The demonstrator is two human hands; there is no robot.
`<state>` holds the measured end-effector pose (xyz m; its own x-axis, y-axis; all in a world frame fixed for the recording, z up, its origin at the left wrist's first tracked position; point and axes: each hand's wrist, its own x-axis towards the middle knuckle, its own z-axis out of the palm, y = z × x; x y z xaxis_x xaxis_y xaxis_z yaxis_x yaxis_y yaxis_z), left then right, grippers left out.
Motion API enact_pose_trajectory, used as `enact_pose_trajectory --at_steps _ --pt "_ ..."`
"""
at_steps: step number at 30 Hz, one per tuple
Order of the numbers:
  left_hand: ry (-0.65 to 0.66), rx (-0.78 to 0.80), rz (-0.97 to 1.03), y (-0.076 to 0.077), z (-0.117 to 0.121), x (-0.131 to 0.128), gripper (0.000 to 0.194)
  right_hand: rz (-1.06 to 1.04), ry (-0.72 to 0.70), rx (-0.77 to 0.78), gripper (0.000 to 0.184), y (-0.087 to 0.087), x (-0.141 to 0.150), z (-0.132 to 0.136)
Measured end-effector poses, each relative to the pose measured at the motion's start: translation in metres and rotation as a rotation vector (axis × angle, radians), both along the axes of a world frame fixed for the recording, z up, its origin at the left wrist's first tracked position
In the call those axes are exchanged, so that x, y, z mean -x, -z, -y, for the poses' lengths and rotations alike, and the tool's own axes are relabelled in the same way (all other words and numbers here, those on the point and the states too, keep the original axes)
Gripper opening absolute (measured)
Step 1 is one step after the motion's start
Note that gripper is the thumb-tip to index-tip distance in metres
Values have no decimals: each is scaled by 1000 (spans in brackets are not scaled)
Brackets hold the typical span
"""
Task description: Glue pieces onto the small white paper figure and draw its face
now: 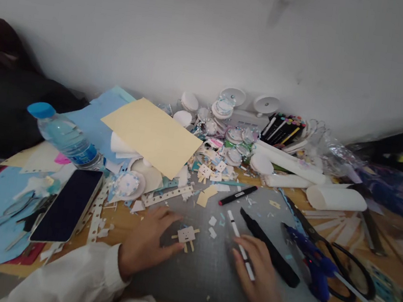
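A small cream paper figure (186, 235) with a square drawn face and thin limbs lies on the grey cutting mat (199, 279). My left hand (151, 238) rests at its left with fingers apart, the thumb tip close to its lower edge. A slim white pen (231, 219) with dark bands slants through the fingers of my right hand (255, 267), which is slightly blurred. Small white paper pieces (213, 227) sit between the hands. Beyond them is a black marker with a red end (237, 195), and more paper figures (206, 172) are grouped behind.
To the right are a black knife-shaped tool (270, 249), a blue glue gun (311, 259) and large scissors (352, 270). A phone (68, 207) and water bottle (66, 135) stand left. Yellow card (151, 134), ribbon spools (267, 105) and boxed markers (284, 129) crowd the back by the wall.
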<state>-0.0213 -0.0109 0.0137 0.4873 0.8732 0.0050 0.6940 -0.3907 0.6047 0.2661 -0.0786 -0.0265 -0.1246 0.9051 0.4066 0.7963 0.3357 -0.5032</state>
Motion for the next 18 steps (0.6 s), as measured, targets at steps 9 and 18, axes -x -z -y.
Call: enact_pose_trajectory --at_steps 9,18 --pt "80 75 -42 5 -6 -12 28 217 39 24 36 28 0 9" --pt "39 160 184 -1 -13 -8 28 207 54 -13 37 27 0 6"
